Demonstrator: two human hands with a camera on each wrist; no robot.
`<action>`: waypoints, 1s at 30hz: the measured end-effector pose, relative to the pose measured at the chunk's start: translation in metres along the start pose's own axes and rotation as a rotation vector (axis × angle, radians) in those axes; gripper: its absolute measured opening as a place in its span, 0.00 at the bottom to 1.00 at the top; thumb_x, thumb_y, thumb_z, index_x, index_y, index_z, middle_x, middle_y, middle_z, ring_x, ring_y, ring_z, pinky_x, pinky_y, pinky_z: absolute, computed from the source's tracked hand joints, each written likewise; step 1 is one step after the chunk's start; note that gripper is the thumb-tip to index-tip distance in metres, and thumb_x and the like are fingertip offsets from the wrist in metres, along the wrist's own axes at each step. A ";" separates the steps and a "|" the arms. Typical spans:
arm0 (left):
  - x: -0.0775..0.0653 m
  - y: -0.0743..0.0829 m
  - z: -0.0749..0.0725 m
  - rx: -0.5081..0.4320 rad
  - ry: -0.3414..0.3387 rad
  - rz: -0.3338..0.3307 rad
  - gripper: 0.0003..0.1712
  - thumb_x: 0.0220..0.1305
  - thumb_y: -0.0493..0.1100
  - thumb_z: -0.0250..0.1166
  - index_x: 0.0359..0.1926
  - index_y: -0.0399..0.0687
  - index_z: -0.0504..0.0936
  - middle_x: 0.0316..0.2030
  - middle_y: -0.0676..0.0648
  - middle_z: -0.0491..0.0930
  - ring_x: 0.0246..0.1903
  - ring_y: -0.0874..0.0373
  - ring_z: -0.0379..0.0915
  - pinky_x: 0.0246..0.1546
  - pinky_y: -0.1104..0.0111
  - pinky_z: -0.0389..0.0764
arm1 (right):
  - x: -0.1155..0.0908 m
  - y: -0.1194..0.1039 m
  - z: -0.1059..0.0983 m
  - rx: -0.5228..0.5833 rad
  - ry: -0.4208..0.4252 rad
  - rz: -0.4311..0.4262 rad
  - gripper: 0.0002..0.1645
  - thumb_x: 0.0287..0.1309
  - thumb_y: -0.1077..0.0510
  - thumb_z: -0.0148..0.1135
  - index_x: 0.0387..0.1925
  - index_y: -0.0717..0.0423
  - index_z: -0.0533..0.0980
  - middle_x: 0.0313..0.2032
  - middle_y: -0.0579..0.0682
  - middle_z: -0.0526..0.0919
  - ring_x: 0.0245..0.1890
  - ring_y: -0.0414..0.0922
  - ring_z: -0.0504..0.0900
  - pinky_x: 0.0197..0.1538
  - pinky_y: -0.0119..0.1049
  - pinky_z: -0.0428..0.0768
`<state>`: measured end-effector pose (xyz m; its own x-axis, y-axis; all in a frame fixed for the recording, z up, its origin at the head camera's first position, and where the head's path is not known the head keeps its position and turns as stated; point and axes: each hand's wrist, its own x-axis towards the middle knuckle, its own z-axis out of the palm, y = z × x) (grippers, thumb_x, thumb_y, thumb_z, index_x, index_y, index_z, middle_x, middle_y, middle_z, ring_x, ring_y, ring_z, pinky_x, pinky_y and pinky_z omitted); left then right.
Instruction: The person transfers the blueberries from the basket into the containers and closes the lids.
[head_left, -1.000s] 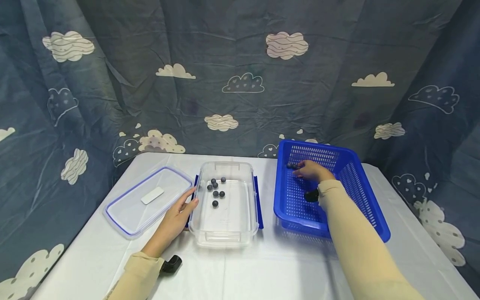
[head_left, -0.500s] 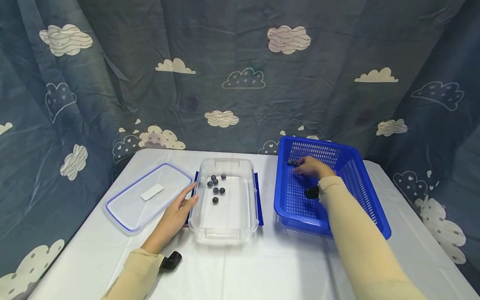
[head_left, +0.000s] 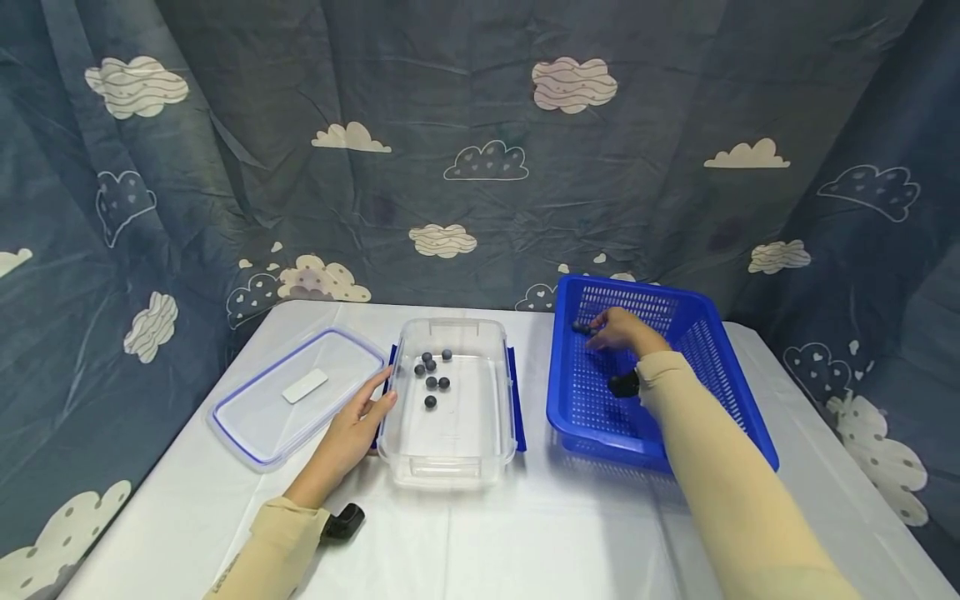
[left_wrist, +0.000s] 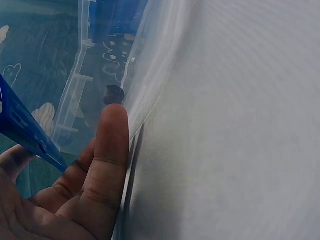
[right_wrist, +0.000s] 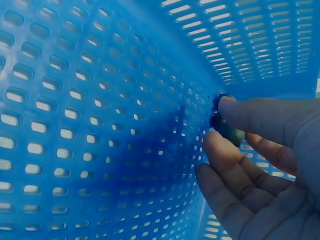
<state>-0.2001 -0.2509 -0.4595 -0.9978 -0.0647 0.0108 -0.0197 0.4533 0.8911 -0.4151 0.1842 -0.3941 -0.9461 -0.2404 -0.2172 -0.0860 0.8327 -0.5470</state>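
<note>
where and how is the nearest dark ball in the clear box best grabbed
Pinch the dark ball round its middle from above, I'd say: the clear box is open on top, and this round ball sits apart from the other balls, leaving room.

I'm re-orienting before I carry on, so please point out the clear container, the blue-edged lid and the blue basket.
Clear container (head_left: 467, 421): head view, on its bare floor.
Blue-edged lid (head_left: 273, 417): head view, on its clear panel.
Blue basket (head_left: 596, 404): head view, on its bare mesh floor.
</note>
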 end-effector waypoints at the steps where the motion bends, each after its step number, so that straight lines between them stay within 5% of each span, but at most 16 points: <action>1: 0.000 0.000 0.000 -0.003 0.000 0.001 0.34 0.81 0.64 0.57 0.82 0.71 0.65 0.58 0.36 0.87 0.51 0.47 0.85 0.42 0.63 0.84 | 0.000 0.000 -0.001 0.017 0.009 -0.001 0.27 0.64 0.64 0.70 0.60 0.76 0.74 0.44 0.64 0.86 0.43 0.53 0.86 0.52 0.42 0.85; 4: 0.000 0.000 0.001 -0.011 -0.001 0.004 0.34 0.81 0.64 0.57 0.82 0.71 0.65 0.58 0.35 0.87 0.52 0.46 0.85 0.40 0.63 0.85 | -0.001 0.001 -0.003 0.060 0.027 -0.002 0.22 0.63 0.66 0.70 0.55 0.75 0.75 0.34 0.54 0.83 0.33 0.43 0.83 0.38 0.31 0.81; 7: 0.000 -0.001 0.001 -0.005 0.003 0.009 0.34 0.81 0.63 0.57 0.82 0.70 0.65 0.57 0.35 0.87 0.51 0.46 0.84 0.40 0.64 0.84 | -0.002 0.000 -0.004 0.086 0.042 0.000 0.19 0.65 0.67 0.68 0.53 0.73 0.76 0.33 0.51 0.80 0.31 0.40 0.79 0.34 0.27 0.79; 18: 0.000 -0.001 -0.001 0.008 0.016 0.006 0.33 0.82 0.63 0.56 0.82 0.70 0.65 0.54 0.36 0.87 0.47 0.48 0.84 0.40 0.64 0.84 | -0.007 -0.006 -0.006 0.018 0.086 -0.080 0.13 0.67 0.65 0.68 0.50 0.69 0.80 0.37 0.55 0.84 0.30 0.40 0.80 0.35 0.29 0.80; 23: 0.000 0.000 0.000 -0.025 0.006 -0.009 0.33 0.82 0.62 0.57 0.82 0.69 0.65 0.51 0.35 0.87 0.41 0.51 0.83 0.31 0.64 0.86 | -0.012 -0.011 -0.009 0.071 0.073 -0.081 0.12 0.69 0.65 0.66 0.51 0.67 0.80 0.41 0.57 0.85 0.36 0.43 0.82 0.40 0.32 0.81; 30: 0.000 0.001 0.001 -0.023 0.005 -0.003 0.33 0.81 0.63 0.57 0.82 0.70 0.65 0.50 0.36 0.87 0.41 0.52 0.82 0.31 0.65 0.85 | -0.016 -0.018 -0.013 0.111 0.075 -0.131 0.15 0.73 0.63 0.64 0.55 0.68 0.79 0.41 0.58 0.86 0.37 0.44 0.83 0.43 0.35 0.84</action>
<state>-0.2004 -0.2496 -0.4595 -0.9974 -0.0707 0.0108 -0.0209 0.4324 0.9014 -0.4021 0.1794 -0.3703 -0.9500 -0.3019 -0.0795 -0.1790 0.7353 -0.6537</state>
